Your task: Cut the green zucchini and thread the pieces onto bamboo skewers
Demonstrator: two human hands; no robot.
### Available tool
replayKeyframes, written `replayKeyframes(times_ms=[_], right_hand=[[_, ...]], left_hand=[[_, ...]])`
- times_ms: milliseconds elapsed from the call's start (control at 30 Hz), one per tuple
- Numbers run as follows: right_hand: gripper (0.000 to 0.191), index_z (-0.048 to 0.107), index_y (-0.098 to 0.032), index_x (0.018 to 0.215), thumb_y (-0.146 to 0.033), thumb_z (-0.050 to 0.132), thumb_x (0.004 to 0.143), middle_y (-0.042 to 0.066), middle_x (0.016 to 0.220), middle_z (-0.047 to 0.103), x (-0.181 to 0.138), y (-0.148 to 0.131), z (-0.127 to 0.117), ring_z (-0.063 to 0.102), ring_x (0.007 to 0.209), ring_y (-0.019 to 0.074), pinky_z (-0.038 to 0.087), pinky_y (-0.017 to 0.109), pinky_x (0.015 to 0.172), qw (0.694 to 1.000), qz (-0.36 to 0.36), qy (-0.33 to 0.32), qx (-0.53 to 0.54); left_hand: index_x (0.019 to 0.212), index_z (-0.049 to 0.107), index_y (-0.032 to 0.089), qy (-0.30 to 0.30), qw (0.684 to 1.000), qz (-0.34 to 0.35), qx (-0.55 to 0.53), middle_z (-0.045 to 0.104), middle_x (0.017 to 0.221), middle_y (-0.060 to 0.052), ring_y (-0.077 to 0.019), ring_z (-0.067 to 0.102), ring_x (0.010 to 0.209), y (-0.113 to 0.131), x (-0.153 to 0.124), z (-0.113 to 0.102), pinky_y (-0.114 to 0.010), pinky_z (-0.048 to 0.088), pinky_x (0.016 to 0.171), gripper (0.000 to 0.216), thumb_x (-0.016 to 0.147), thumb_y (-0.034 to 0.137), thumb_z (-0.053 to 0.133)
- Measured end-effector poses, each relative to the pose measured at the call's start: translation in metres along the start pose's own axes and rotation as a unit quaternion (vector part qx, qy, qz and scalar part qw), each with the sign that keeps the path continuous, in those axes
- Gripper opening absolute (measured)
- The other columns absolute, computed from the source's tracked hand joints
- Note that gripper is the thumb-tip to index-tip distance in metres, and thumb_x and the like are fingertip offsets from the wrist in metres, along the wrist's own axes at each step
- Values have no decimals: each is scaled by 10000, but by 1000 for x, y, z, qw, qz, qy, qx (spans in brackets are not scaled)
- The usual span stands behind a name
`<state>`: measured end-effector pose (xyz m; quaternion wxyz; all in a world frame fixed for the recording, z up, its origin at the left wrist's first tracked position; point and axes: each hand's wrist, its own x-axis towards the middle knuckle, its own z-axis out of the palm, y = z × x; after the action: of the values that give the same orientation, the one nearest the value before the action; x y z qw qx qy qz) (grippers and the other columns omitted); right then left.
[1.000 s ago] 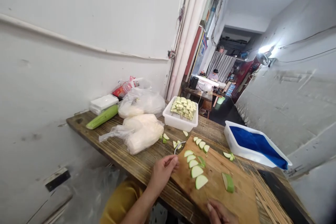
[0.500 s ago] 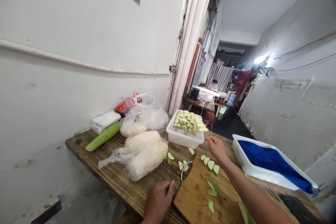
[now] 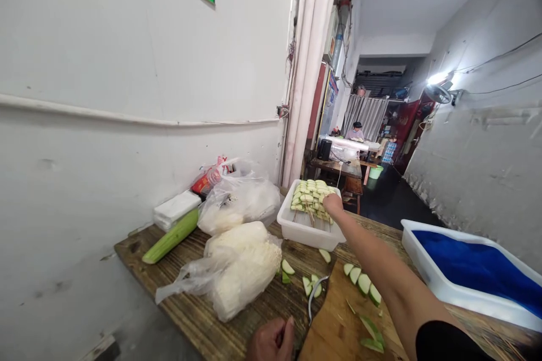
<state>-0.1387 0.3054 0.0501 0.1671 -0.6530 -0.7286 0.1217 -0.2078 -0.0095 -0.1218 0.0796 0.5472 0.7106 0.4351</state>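
Note:
My right hand (image 3: 333, 203) reaches into the white plastic tub (image 3: 311, 237), its fingers curled at the right side of a pile of skewered half-moon zucchini slices (image 3: 308, 196). Its fingertips are hidden, so what it grips cannot be made out. My left hand (image 3: 273, 341) rests closed near the table's front edge, thumb against the curled fingers, with nothing visible in it. It is just left of the wooden cutting board (image 3: 326, 321). On the board lie a row of cut slices (image 3: 363, 283) and some green offcuts (image 3: 372, 335).
Bagged white food (image 3: 248, 271), a long green vegetable (image 3: 171, 237) and a white box (image 3: 176, 208) are on the left. A curved grey strip (image 3: 312, 299) lies beside loose slices. At right is a white tray (image 3: 423, 262) with blue cloth (image 3: 474, 262). Another person (image 3: 355, 132) sits far back.
My right hand has moved from beside the tub onto the skewered slices inside it. The left hand stays closed near the table's front edge. The view has shifted slightly.

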Motion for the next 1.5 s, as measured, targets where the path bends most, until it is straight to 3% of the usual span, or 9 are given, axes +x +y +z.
replayKeyframes(times_ms=[167,333,567,733,933,1067,1233,1367,1500], right_hand=[[293,531,-154,1126,-307,520,876,69,1122,561,-28,25,-41,578,934,182,488,386,787,995,-80,29,-47],[342,626,-157,984,-369,364,927,65,927,660,-115,116,-83,603,878,176,441,283,748,988,-117,52,-83],[283,620,-176,1008,-314,419,863,62,853,682,-257,290,-114,619,783,185,366,229,592,983,64,37,-167],[228,626,-169,864,-291,435,852,76,875,649,-344,361,-116,613,760,177,355,232,587,969,132,6,-208],[218,593,-141,784,-308,468,847,106,822,643,-373,374,-98,626,753,212,384,256,589,967,134,-15,-216],[226,602,-114,798,-253,436,863,141,815,658,-366,370,-95,637,751,228,410,277,610,968,122,-28,-217],[205,625,-83,796,-190,454,834,167,811,672,-359,369,-94,644,772,251,427,294,631,969,101,-50,-222],[191,636,-90,766,-178,470,805,168,784,678,-357,371,-97,648,751,264,429,301,606,969,92,-57,-222],[192,643,-109,745,-209,489,800,164,786,686,-356,376,-103,652,737,259,422,290,583,970,91,-68,-217]], left_hand=[[441,394,165,-2,999,-9,-32,352,433,31,-88,352,443,4,2,-5,-215,250,459,446,829,385,399],[446,406,167,-3,999,-33,-23,352,440,32,-92,355,455,14,3,-17,-213,259,470,453,822,417,368],[487,437,163,-27,998,-47,17,320,480,45,-88,346,496,26,-1,-36,-197,277,497,432,804,455,409],[519,494,158,-39,997,-41,58,369,477,49,-90,387,494,26,-1,-39,-191,295,493,409,782,468,454],[633,610,147,1,999,-12,36,533,517,24,-120,497,535,57,-18,-32,-210,372,531,378,791,453,454],[852,644,158,-79,992,97,-1,657,754,-30,-148,576,665,106,-33,-8,-254,455,648,304,782,418,502],[1120,554,192,-178,941,287,-2,607,1104,-94,-216,528,1055,160,-39,38,-381,400,931,375,797,380,528],[1280,400,176,-238,917,320,18,477,1290,-116,-234,410,1205,183,-36,71,-420,327,1008,548,798,407,524],[1266,408,165,-283,908,309,21,489,1272,-127,-248,433,1176,195,-34,91,-426,338,989,542,783,364,553]])
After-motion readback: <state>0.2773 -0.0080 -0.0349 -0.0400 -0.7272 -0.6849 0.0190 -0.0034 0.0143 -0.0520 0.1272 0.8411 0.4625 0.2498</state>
